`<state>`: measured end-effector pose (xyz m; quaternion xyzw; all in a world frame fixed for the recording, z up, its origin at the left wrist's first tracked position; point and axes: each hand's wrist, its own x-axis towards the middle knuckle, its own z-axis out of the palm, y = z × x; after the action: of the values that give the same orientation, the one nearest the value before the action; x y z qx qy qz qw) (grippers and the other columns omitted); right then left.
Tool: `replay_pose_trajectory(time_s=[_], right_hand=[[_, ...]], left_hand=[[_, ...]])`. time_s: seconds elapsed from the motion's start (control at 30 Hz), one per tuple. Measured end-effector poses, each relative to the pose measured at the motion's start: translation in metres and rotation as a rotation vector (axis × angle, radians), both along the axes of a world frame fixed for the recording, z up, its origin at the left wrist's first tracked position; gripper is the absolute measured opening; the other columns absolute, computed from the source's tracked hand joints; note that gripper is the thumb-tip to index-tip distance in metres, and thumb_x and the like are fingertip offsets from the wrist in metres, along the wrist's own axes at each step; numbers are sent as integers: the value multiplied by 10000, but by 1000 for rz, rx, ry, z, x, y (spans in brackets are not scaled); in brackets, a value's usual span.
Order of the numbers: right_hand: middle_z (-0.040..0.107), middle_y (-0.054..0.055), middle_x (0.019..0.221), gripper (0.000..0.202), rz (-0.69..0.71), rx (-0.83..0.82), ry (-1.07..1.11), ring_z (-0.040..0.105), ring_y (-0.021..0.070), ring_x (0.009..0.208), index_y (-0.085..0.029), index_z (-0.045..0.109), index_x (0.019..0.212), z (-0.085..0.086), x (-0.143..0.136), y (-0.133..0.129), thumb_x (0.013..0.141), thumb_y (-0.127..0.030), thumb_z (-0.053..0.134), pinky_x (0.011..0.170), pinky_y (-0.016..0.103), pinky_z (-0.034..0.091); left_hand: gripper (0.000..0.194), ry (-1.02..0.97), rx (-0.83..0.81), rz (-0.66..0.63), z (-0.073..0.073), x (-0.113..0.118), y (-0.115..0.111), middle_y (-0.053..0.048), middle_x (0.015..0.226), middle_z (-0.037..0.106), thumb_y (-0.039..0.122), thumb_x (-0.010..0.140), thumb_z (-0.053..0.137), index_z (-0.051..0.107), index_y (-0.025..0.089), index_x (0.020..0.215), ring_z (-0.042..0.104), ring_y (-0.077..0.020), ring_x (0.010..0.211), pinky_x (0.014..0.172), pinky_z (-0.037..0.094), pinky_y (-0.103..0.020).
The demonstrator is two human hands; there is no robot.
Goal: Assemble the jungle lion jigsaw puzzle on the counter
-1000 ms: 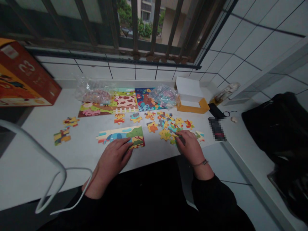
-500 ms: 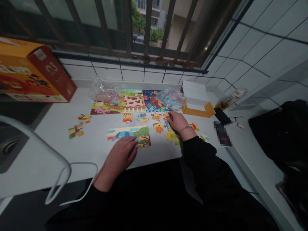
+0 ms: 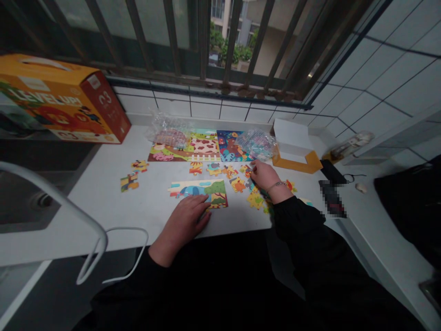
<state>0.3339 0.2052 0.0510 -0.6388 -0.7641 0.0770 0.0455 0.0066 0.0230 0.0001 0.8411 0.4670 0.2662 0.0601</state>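
My left hand [image 3: 189, 218] lies with its fingers stretched over the lower edge of a joined section of jigsaw puzzle [image 3: 216, 189], which shows a blue elephant and green trees. Over the loose pieces to the right, my right hand [image 3: 267, 177] has its fingers curled and pinched at a small puzzle piece [image 3: 245, 170]; its fingertips partly hide that piece. Near it lie an orange puzzle piece [image 3: 237, 185] and a yellow one [image 3: 255, 200]. Further loose pieces, such as a striped one [image 3: 196, 168], lie in a row behind the joined section.
Behind the pieces lies a colourful picture sheet [image 3: 206, 146] with two clear plastic bags [image 3: 170, 133] of pieces on it. An open white-and-orange box [image 3: 296, 161] stands right of it. Two pieces [image 3: 129, 182] lie far left. A large orange carton [image 3: 65, 103] and a white curved tube [image 3: 65, 202] are leftmost.
The view has swung left, so everything sits further right in the picture. My left hand remains on the joined section, and my right hand stays at the loose pieces with little visible movement.
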Motion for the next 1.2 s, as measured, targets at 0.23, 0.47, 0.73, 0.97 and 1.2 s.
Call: replay_pose_trajectory(time_s=[0.23, 0.47, 0.73, 0.97, 1.2], right_hand=[[822, 128, 1098, 275, -50, 58, 27, 743, 271, 988, -176, 708, 1229, -2, -4, -5, 957, -146, 693, 833, 332, 501], [813, 89, 1023, 348, -106, 121, 113, 717, 253, 865, -194, 652, 1235, 19, -10, -39, 920, -238, 792, 709, 316, 399], [779, 71, 1010, 202, 70, 56, 310, 718, 261, 940, -253, 768, 1206, 4, -63, -170, 1010, -295, 740, 843, 353, 509], [725, 100, 999, 269, 46, 42, 208, 692, 270, 942, -244, 784, 1282, -13, -87, -210, 1024, -217, 714, 850, 361, 532], [727, 115, 1025, 277, 33, 45, 161, 684, 283, 951, -211, 774, 1293, -12, -92, -218, 1026, -210, 698, 857, 380, 541]], left_hand=[[300, 18, -61, 12, 0, 1, 0, -181, 1522, 736, 268, 1082, 635, 752, 202, 1350, 719, -374, 1389, 1197, 548, -714], [290, 17, -69, 14, 1, 2, 0, -177, 1518, 732, 247, 1082, 620, 750, 204, 1338, 715, -368, 1377, 1189, 549, -698], [333, -17, -59, -49, 8, 4, -2, -175, 1524, 723, 267, 1073, 661, 716, 219, 1398, 706, -377, 1382, 1188, 550, -688], [404, -37, -120, -152, 13, 4, -4, -109, 1464, 756, 419, 1081, 726, 695, 284, 1460, 715, -337, 1329, 1124, 585, -585], [450, -26, -118, -149, 12, 2, -4, -120, 1467, 749, 490, 1054, 768, 715, 282, 1449, 711, -346, 1316, 1115, 577, -574]])
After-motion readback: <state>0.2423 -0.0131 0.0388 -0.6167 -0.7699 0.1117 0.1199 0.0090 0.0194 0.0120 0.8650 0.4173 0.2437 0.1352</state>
